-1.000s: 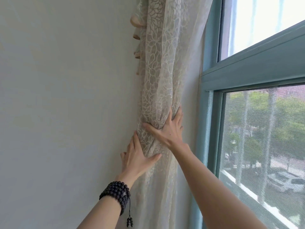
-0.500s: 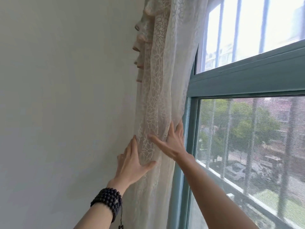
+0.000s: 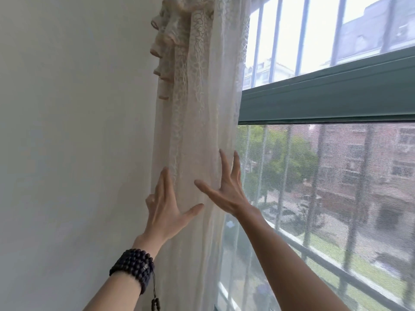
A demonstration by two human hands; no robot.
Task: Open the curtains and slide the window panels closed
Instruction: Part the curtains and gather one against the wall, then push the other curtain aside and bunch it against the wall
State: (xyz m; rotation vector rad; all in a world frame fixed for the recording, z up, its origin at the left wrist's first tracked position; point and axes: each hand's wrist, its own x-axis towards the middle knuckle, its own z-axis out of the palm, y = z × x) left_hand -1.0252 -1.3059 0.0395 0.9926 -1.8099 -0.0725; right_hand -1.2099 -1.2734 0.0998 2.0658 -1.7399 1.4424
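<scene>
A sheer white lace curtain (image 3: 197, 97) hangs bunched in the corner between the wall and the window. My left hand (image 3: 167, 212), with a dark bead bracelet on its wrist, is spread flat against the curtain's left side. My right hand (image 3: 226, 189) is spread flat on the curtain's right edge, fingers pointing up. Neither hand grips the fabric. To the right runs the green window frame (image 3: 325, 95), with a mesh screen panel (image 3: 336, 187) below its crossbar. The frame's left upright is hidden behind the curtain.
A plain white wall (image 3: 74, 131) fills the left half of the view. Outside the window stand vertical security bars (image 3: 278, 37), with trees, brick buildings and parked cars beyond.
Both hands have let the bunched curtain loosen and now rest flat on it with fingers spread. The view has swung right, so more of the window shows.
</scene>
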